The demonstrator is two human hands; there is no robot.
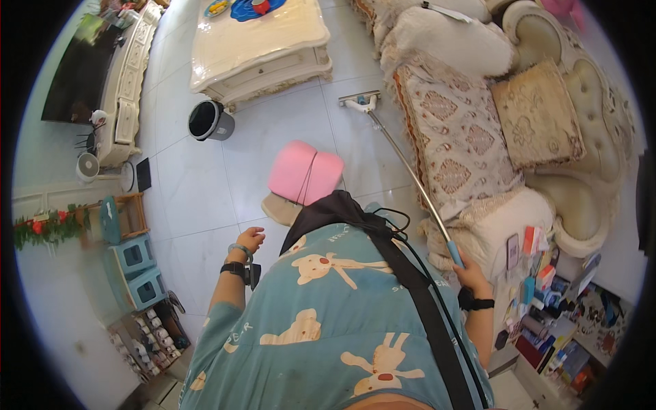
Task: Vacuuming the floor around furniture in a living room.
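Observation:
My right hand [470,274] is closed around the blue grip of a metal-handled mop [405,161]. The mop's white head rests on the tiled floor beside the sofa. My left hand [251,240] hangs free at my left side, its fingers apart and holding nothing; a bracelet and a dark wrist device are on that arm. Just in front of my body is a pink padded seat [306,171] with a beige edge and a dark cord across it, partly hidden by my dark clothing.
A sofa [461,128] with covers and cushions lines the right side. Ahead stand a cream coffee table [261,46] and a grey bin [221,125]. A television cabinet [134,66] and blue stools [138,256] are at the left; a cluttered side table [505,312] is at the right.

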